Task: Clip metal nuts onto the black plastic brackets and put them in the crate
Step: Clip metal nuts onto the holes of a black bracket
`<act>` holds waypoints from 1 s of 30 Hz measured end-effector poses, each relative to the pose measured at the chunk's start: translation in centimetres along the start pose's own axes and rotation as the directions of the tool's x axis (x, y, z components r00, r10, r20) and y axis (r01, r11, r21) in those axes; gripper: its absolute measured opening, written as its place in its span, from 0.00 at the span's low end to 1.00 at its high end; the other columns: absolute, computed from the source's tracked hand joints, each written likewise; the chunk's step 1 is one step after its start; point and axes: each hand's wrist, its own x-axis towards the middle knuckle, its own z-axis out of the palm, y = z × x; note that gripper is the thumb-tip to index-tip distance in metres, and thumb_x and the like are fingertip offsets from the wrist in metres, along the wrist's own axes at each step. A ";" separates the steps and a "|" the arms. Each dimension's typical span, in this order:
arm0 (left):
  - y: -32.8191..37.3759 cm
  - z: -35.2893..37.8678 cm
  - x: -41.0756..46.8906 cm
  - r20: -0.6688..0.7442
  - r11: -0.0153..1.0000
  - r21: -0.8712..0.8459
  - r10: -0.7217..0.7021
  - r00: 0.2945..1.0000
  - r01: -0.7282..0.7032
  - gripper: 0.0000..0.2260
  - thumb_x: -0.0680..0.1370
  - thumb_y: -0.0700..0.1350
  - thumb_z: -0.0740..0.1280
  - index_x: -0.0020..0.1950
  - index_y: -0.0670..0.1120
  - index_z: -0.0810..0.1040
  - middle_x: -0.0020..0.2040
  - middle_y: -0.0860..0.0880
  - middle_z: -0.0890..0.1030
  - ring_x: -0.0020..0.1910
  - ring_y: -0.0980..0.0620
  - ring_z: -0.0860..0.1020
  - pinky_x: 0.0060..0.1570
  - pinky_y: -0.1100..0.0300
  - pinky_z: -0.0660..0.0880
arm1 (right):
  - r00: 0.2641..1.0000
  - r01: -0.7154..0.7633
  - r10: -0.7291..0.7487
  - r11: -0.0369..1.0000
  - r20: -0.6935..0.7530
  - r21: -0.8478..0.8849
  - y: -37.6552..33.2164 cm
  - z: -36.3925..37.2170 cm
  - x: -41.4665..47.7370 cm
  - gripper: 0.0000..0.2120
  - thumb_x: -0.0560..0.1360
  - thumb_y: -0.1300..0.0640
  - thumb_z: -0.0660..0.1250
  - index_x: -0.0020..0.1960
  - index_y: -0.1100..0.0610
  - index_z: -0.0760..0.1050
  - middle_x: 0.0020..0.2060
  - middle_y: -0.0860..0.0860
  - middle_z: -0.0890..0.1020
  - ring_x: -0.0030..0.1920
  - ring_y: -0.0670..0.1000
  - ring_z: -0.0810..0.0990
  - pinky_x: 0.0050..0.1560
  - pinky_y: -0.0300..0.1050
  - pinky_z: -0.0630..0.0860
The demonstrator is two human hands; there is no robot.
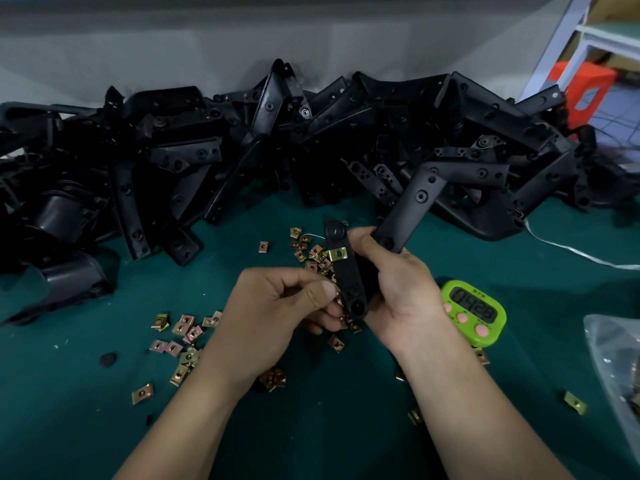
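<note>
My right hand (398,285) grips a black plastic bracket (346,268) above the green table. One brass-coloured metal nut (338,254) sits clipped on the bracket's left edge. My left hand (280,306) pinches several metal nuts (341,304) against the lower end of the bracket, thumb on top. Loose nuts (183,336) lie scattered on the table left of my left forearm, and more loose nuts (313,252) lie behind the bracket. The crate is not in view.
A big heap of black brackets (277,143) runs across the back of the table. A green timer (474,311) lies just right of my right hand. A clear plastic bag (616,368) sits at the right edge. A red box (588,95) stands at back right.
</note>
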 end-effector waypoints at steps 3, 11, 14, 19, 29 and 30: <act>0.0 -0.1 -0.1 0.028 1.000 -0.015 -0.026 0.999 0.026 0.07 0.73 0.47 0.73 0.43 0.45 0.87 0.37 0.42 0.86 0.33 0.48 0.84 0.34 0.62 0.79 | 1.000 0.025 -0.025 1.000 -0.004 -0.001 0.1 0.0 0.2 0.14 0.78 0.63 0.70 0.34 0.54 0.82 0.35 0.52 0.82 0.34 0.49 0.81 0.34 0.44 0.79; -0.1 0.4 -0.2 0.009 0.999 -0.030 -0.041 0.999 0.041 0.07 0.73 0.46 0.73 0.42 0.43 0.87 0.36 0.40 0.85 0.32 0.47 0.83 0.34 0.61 0.79 | 1.000 0.021 -0.021 0.999 -0.008 -0.041 0.1 -0.3 0.2 0.13 0.77 0.61 0.69 0.34 0.53 0.83 0.36 0.53 0.83 0.33 0.50 0.82 0.34 0.45 0.80; 0.0 0.2 -0.2 0.009 0.999 -0.034 -0.030 0.999 0.031 0.07 0.73 0.46 0.73 0.41 0.42 0.87 0.36 0.40 0.85 0.32 0.47 0.83 0.34 0.61 0.79 | 1.000 0.023 -0.022 0.999 0.007 -0.047 0.1 -0.2 0.3 0.10 0.75 0.61 0.70 0.35 0.54 0.83 0.37 0.53 0.83 0.34 0.50 0.82 0.36 0.47 0.81; 0.0 0.2 -0.1 0.038 1.000 -0.002 -0.021 0.999 0.021 0.07 0.74 0.45 0.73 0.39 0.43 0.87 0.36 0.41 0.85 0.33 0.48 0.83 0.35 0.61 0.79 | 0.996 0.024 -0.015 0.994 0.084 -0.104 0.1 -0.3 0.1 0.03 0.73 0.60 0.72 0.40 0.57 0.80 0.41 0.57 0.82 0.39 0.56 0.82 0.46 0.55 0.82; -0.5 1.9 -0.3 -0.208 0.994 -0.099 0.028 0.978 -0.049 0.07 0.69 0.43 0.77 0.47 0.48 0.87 0.31 0.43 0.83 0.27 0.48 0.82 0.29 0.62 0.77 | 0.994 0.108 -0.112 0.977 -0.010 -0.184 0.3 0.5 -0.3 0.10 0.79 0.62 0.67 0.40 0.56 0.77 0.38 0.56 0.79 0.31 0.53 0.77 0.26 0.45 0.73; -0.5 1.9 -0.3 -0.204 0.995 -0.069 0.056 0.977 -0.072 0.10 0.71 0.40 0.77 0.49 0.53 0.87 0.30 0.44 0.83 0.26 0.49 0.81 0.30 0.62 0.78 | 0.994 0.109 -0.113 0.975 -0.012 -0.193 0.4 0.6 -0.4 0.10 0.79 0.62 0.67 0.40 0.56 0.77 0.38 0.57 0.79 0.32 0.54 0.76 0.26 0.44 0.73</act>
